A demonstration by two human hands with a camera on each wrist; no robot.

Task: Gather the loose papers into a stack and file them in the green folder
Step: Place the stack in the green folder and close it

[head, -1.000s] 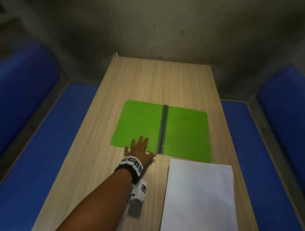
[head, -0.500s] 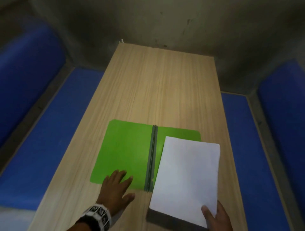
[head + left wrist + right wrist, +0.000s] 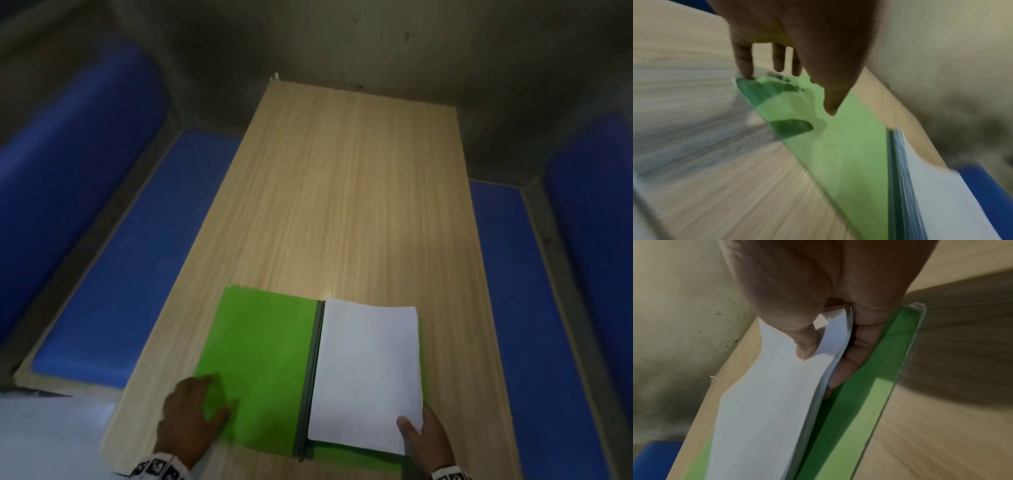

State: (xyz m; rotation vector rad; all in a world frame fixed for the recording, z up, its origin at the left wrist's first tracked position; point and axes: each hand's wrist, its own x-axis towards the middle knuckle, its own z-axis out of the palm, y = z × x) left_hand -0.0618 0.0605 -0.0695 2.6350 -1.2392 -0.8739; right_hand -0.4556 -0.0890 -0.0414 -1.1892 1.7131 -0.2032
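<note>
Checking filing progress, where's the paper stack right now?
In the head view, the paper stack lies over the open green folder's right half, beside its spine; the right hand pinches its near right corner.

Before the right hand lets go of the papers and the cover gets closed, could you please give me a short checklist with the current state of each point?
1. Green folder lies open flat on the wooden table: ok.
2. Paper stack is over the folder's right half, beside the spine: ok.
3. Stack is fully down: not ok; the right wrist view shows its near corner lifted, with the right hand holding it, thumb on top and fingers beneath.
4. Stack edges are flush: cannot tell; the left wrist view is blurred.
5. Left hand steadies the left cover: ok; its fingertips touch the cover's corner.
6. Left cover is free to fold over: ok, apart from that hand.
</note>
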